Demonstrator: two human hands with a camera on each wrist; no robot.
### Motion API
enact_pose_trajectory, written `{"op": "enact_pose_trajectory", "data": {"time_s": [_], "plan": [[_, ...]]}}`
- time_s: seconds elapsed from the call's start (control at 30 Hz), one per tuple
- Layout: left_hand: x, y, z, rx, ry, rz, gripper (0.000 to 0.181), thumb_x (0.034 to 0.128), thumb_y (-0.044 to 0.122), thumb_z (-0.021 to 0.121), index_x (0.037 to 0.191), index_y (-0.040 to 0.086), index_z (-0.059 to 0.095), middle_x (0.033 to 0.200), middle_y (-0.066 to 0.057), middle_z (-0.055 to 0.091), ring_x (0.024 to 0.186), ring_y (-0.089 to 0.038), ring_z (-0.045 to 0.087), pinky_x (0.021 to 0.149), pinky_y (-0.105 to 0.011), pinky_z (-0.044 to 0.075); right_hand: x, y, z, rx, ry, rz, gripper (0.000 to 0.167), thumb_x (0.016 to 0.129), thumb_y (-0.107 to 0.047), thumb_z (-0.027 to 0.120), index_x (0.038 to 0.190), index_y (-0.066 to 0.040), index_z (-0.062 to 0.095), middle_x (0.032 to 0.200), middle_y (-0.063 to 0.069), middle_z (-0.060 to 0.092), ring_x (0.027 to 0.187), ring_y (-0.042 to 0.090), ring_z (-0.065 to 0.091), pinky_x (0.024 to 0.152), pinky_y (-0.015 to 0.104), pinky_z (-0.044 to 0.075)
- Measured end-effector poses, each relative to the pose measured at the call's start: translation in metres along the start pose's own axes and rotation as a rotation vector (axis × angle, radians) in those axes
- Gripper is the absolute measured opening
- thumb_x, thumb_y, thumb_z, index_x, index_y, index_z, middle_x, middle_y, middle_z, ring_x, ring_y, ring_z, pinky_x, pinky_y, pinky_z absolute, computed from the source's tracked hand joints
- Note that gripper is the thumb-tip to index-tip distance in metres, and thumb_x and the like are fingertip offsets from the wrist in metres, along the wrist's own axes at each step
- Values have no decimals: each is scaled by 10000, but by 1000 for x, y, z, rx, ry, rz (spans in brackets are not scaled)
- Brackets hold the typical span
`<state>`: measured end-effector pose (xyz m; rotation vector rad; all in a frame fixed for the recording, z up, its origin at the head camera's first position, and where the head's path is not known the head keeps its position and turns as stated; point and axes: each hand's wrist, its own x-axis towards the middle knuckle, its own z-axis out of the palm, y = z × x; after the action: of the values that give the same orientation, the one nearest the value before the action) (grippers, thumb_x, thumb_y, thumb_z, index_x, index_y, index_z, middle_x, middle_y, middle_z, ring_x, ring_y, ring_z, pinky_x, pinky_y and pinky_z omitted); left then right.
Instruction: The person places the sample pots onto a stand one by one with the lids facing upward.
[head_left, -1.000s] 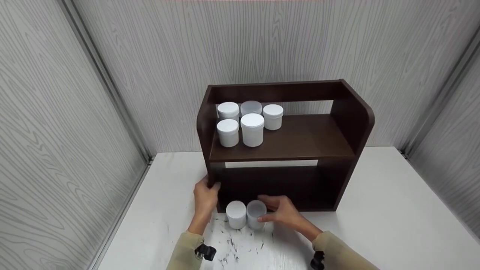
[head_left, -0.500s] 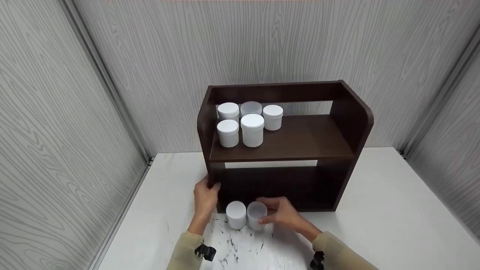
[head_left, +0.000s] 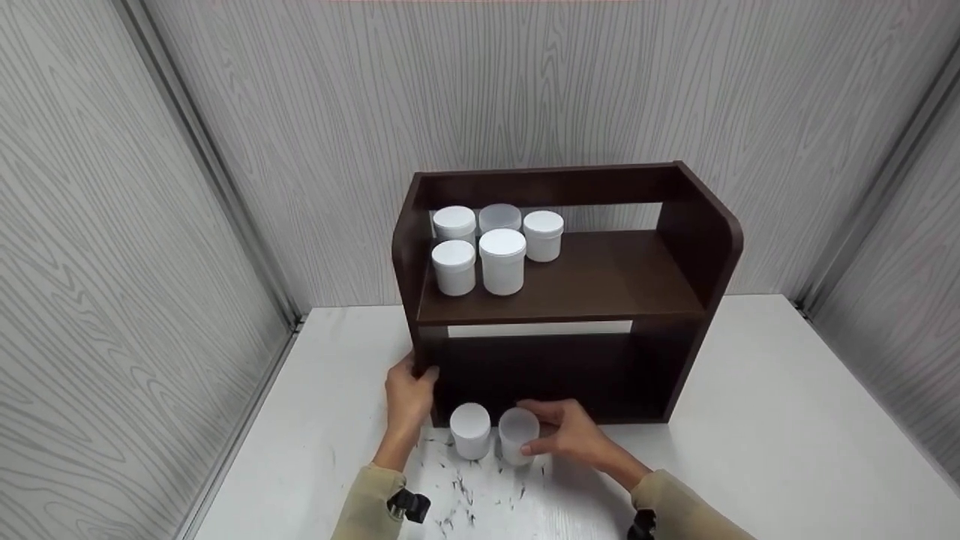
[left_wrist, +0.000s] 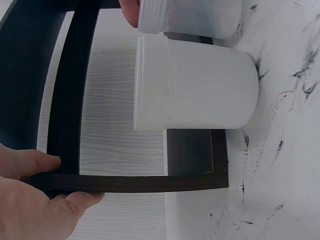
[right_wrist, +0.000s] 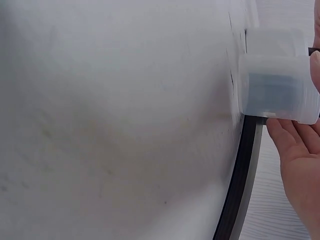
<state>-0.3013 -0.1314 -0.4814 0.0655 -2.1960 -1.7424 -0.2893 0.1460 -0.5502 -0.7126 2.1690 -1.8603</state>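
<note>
With its thumb on the inner face, my left hand (head_left: pixel 407 399) grips the left side panel of a dark brown two-tier shelf (head_left: pixel 607 289); the left wrist view shows the panel between thumb and fingers (left_wrist: pixel 82 200). My right hand (head_left: pixel 579 439) holds a translucent plastic jar (head_left: pixel 516 435) between thumb and fingers, in front of the shelf's lower tier. This jar (right_wrist: pixel 275 92) looks lidless in the head view. Just left of it, a white lidded jar (head_left: pixel 470 433) stands upright on the table, a narrow gap between them.
On the upper tier's left side stand several jars, including a tall white jar (head_left: pixel 503 262) in front and a translucent jar (head_left: pixel 499 217) behind. The white table (head_left: pixel 750 420) has dark scuff marks near the front jars. Grey wood-patterned walls (head_left: pixel 525 90) surround it.
My right hand has shifted the translucent jar slightly right and toward me, opening a gap beside the white lidded jar. My left hand keeps its grip on the side panel.
</note>
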Motion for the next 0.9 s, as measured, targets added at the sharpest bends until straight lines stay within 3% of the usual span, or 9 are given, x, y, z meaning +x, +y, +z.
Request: {"op": "enact_pose_trajectory", "data": {"time_s": [0.2, 0.9], "plan": [[-2, 0, 1, 7, -8, 3, 473, 996, -14, 592, 1442, -155, 519, 1350, -325, 627, 1271, -434, 611, 1064, -529, 497, -10, -2, -4, -76, 8, 6, 700, 772, -39, 930, 1394, 76, 631, 1411, 249, 618, 1246, 354, 649, 1010, 401, 542], [0, -1, 1, -3, 4, 21, 435, 978, -42, 593, 1394, -164, 562, 1325, -334, 638, 1264, -446, 612, 1068, -545, 488, -14, -2, -9, -74, 10, 4, 694, 763, -45, 940, 1386, 53, 649, 1407, 234, 625, 1278, 376, 627, 1063, 488, 501]]}}
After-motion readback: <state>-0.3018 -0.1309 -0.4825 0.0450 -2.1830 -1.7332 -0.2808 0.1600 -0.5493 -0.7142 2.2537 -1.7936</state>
